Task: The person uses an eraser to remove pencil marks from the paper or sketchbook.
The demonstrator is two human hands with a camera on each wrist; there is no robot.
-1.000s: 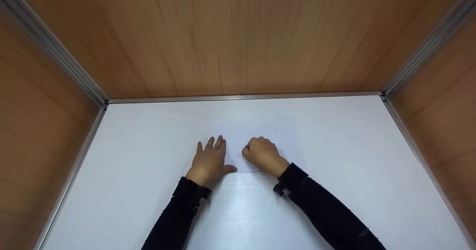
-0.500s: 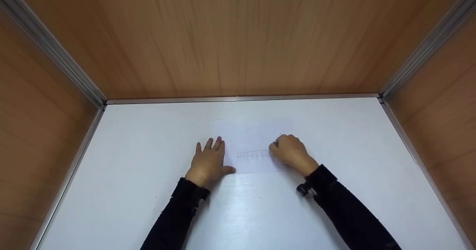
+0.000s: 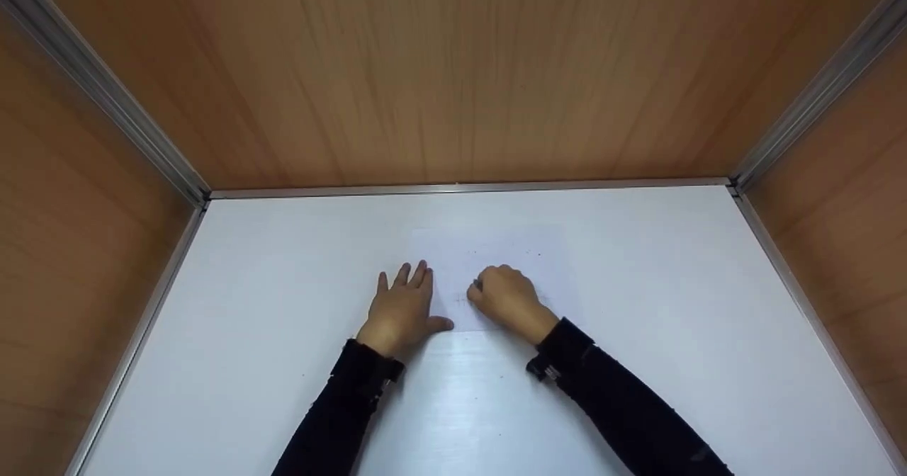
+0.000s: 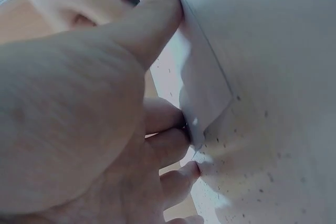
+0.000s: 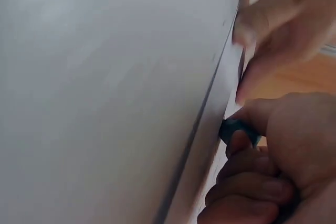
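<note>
A white sheet of paper (image 3: 496, 263) is seen lying flat on the white table (image 3: 673, 363), roughly in the middle of it and well apart from the wooden back wall (image 3: 453, 72). Its long axis is taken to run left to right across the view, though its far edge is faint against the table.

On the sheet's near left corner the left hand (image 3: 401, 312) is laid flat, fingers straight and spread, thumb stretched along the near edge; nothing is grasped, the paper is only pressed down. In the left wrist view the thumb (image 4: 157, 19) is seen lying on that paper edge (image 4: 205, 61).

Just right of that hand, over the near middle of the sheet, the right hand (image 3: 507, 299) is held clenched, knuckles up. A small dark, bluish object (image 5: 237, 129) is pinched between its fingertips in the right wrist view, its tip brought down against the paper; what it is cannot be told for certain. Faint marks (image 3: 462, 299) are just made out on the sheet at the fingertips.

So the pinched object's tip lies toward the sheet's left part, close to the pressing hand, with most of the sheet's length stretching away to the right of it. The right hand is the one at the marks; the left is anchoring the corner. Dark sleeves (image 3: 623, 412) are worn on both arms.
</note>
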